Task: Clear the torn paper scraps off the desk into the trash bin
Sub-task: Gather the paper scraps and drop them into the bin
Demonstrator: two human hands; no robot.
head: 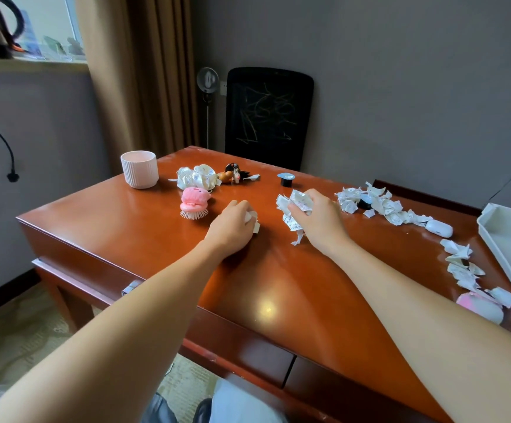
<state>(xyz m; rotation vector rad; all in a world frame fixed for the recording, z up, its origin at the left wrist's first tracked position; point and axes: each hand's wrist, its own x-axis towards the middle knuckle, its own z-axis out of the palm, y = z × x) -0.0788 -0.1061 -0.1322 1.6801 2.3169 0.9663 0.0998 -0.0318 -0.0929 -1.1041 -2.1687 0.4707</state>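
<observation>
Torn white paper scraps lie on the red-brown desk (144, 221). My left hand (233, 227) rests on the desk middle with its fingers curled round a small wad of scraps (252, 219). My right hand (315, 218) grips a bigger bunch of printed scraps (294, 206), some of which trail down onto the desk. A long heap of scraps (379, 203) lies to the right of that hand. More scraps (461, 267) lie by the desk's right edge. One scrap (252, 177) sits near the back. No trash bin is in view.
A white ribbed cup (140, 169), a white scrunchie (196, 177), a pink brush (194, 203), a small figurine (234, 175) and a black cap (286, 180) stand at the back. A white tray (489, 227) and a white case (439, 228) lie at right. A black chair (268, 117) stands behind.
</observation>
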